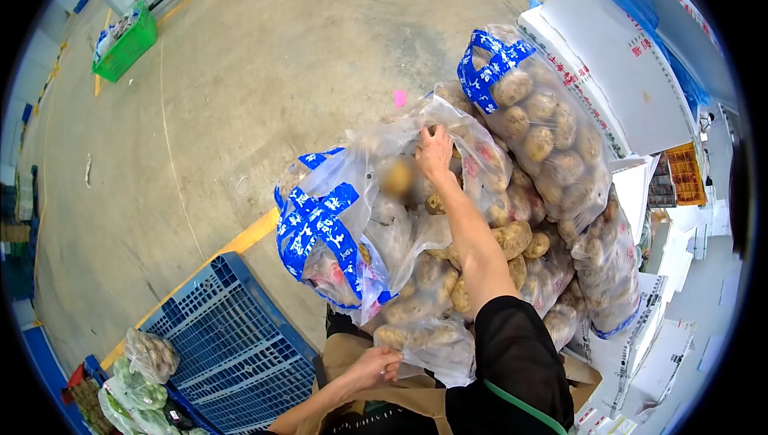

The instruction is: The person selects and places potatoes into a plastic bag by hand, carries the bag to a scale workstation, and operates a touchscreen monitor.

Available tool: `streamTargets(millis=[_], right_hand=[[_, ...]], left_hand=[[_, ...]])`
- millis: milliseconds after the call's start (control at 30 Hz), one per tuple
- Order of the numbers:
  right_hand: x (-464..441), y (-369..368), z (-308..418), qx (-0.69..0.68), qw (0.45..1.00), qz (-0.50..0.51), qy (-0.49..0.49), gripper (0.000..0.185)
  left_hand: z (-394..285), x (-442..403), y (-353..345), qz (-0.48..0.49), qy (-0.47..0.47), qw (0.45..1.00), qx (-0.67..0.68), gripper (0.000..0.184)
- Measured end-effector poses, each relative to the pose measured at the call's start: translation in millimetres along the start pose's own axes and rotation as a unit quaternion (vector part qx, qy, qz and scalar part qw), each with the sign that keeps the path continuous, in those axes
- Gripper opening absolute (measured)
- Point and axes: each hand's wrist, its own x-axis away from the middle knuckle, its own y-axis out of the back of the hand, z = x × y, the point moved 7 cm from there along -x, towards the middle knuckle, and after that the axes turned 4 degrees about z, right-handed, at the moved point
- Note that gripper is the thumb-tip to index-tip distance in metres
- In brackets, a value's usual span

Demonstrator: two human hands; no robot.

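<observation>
A large clear plastic bag (384,219) lies open in front of me, with blue printed tape (320,231) across its left end. My right hand (434,152) reaches into its far side, fingers curled around what looks like a potato (433,130), mostly hidden by the hand. Left of that hand, a blurred yellowish potato (397,177) shows over the plastic. Several loose potatoes (512,239) lie right of my forearm. Low in front of my body, my left hand (374,368) pinches the edge of a smaller clear bag of potatoes (436,343).
Full potato sacks (552,127) are stacked at the right, beside white foam boxes (616,67). A blue plastic pallet (232,339) lies at lower left, with bagged vegetables (140,387) beyond it. A green crate (126,41) stands on the concrete floor at upper left.
</observation>
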Motion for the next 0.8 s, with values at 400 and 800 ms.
streamTargets(millis=[400, 800], right_hand=[[75.4, -80.9, 40.4, -0.098, 0.983, 0.144, -0.06, 0.093], [167.5, 20.8, 14.6, -0.78, 0.494, 0.254, -0.288, 0.064]], left_hand=[[-1.7, -8.4, 5.8, 0.008, 0.005, 1.0, 0.002, 0.012], [1.9, -9.3, 32.7, -0.048, 0.024, 0.975, -0.214, 0.023]])
